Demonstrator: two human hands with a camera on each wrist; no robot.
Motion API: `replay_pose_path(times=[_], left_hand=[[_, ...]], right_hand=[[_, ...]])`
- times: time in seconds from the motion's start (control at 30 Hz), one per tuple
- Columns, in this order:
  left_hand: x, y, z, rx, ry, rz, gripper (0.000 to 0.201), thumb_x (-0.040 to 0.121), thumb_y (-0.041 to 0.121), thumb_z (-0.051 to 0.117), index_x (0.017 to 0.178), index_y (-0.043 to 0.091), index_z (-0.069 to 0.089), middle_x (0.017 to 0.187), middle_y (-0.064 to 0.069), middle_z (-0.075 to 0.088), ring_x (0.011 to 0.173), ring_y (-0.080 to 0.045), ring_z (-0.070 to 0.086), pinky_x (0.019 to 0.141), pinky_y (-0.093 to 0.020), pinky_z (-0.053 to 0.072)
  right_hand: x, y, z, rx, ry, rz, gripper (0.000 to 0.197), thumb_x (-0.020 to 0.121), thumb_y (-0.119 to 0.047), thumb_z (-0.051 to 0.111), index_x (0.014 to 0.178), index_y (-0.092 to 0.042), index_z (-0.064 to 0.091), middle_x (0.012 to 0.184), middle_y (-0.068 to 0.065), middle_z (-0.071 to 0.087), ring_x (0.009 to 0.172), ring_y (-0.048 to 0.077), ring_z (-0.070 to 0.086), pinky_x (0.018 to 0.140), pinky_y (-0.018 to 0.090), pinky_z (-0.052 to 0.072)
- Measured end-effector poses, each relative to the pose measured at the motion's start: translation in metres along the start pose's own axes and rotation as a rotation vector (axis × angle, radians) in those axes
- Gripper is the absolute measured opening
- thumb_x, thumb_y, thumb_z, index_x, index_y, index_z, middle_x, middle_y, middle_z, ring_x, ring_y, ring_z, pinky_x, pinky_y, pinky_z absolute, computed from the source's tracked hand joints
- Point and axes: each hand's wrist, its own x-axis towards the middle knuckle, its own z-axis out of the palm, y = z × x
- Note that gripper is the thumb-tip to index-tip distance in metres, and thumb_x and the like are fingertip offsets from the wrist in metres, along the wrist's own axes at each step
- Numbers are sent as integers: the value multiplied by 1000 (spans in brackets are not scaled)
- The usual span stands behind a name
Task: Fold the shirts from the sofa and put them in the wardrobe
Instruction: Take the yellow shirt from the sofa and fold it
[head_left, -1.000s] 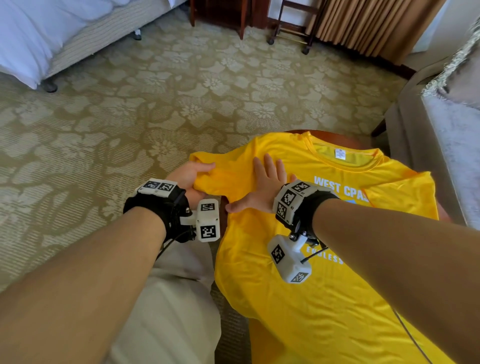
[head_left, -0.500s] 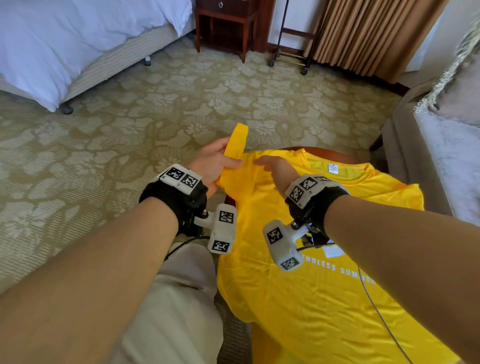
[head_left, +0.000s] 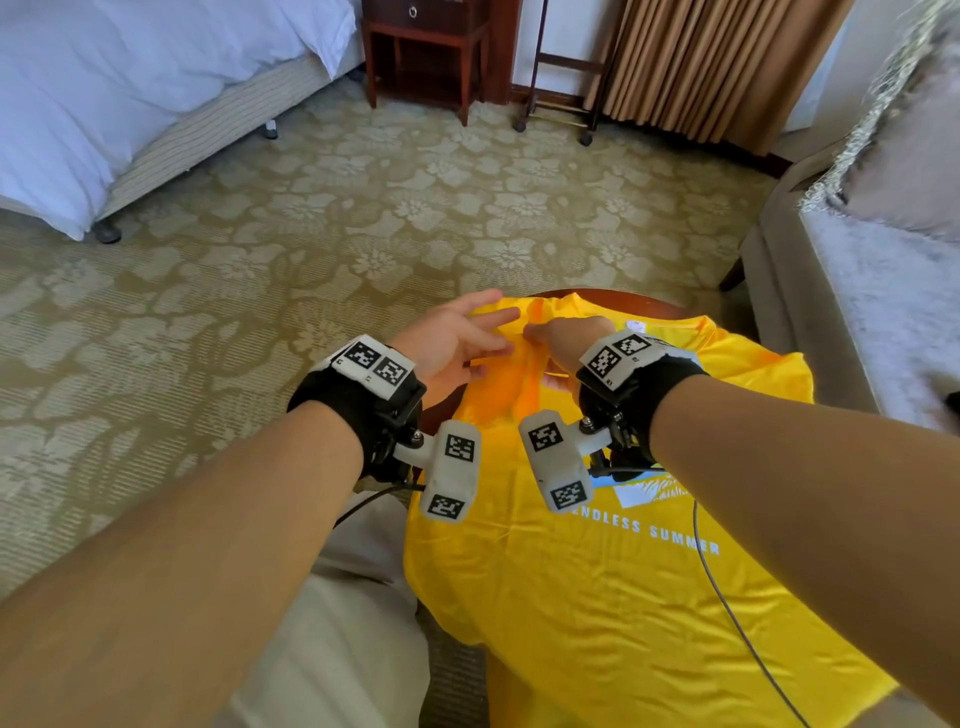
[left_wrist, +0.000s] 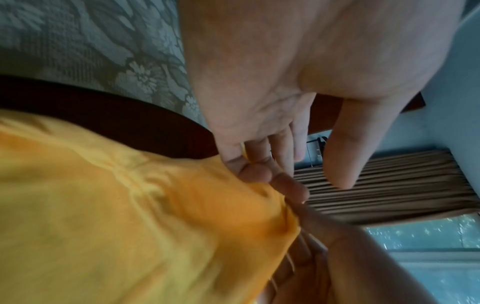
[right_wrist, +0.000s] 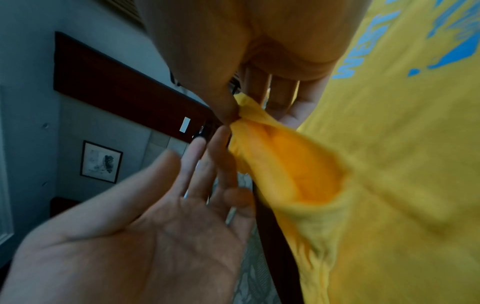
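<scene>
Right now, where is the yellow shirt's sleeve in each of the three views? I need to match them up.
Head: sleeve at centre, between the two hands, above the wrist cameras.
Left wrist: sleeve at centre, bunched below the left hand.
Right wrist: sleeve at centre, its tip pinched by the right hand.
Shared landmark: the dark wooden table edge beside the shirt.

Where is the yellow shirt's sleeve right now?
In the head view, the sleeve is lifted at the shirt's left, pinched by the right hand, with the open left hand beside it.
</scene>
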Motion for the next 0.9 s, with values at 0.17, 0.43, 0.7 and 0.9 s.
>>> replay_pose_path(times=[0.17, 0.43, 0.7, 0.9], left_hand=[[5, -5, -9, 79, 242, -26, 39, 89, -2, 56, 122, 16, 62, 120, 0, 69, 79, -12, 58, 69, -28, 39], [19, -18, 2, 757, 328, 52, 29, 84, 13, 73, 113, 15, 67, 121, -4, 64, 110, -18, 58, 83, -27, 43], [35, -22, 39, 1277, 91, 52, 52, 85, 34, 72, 132, 29, 51, 145, 2, 42, 116, -20, 54, 91, -36, 50], [56, -39, 57, 1463, -28, -164, 99, 81, 43, 76, 156, 22, 14, 165, -5, -1, 151, -28, 7, 118, -47, 26]], right_hand=[[10, 17, -17, -11, 128, -10, 27, 83, -21, 67, 99, -17, 46, 96, 2, 52, 101, 25, 60, 83, 35, 58], [8, 24, -15, -307, 482, 155, 48, 96, -21, 51, 138, -5, 33, 130, 17, 46, 125, 30, 45, 104, 37, 39], [-7, 47, -80, -775, 633, 45, 58, 83, -36, 55, 132, -12, 36, 134, 9, 39, 129, 31, 32, 106, 50, 28], [-7, 89, -111, -828, 415, 298, 79, 96, -59, 36, 155, -19, 2, 162, 9, -10, 147, 37, -11, 120, 52, 5]])
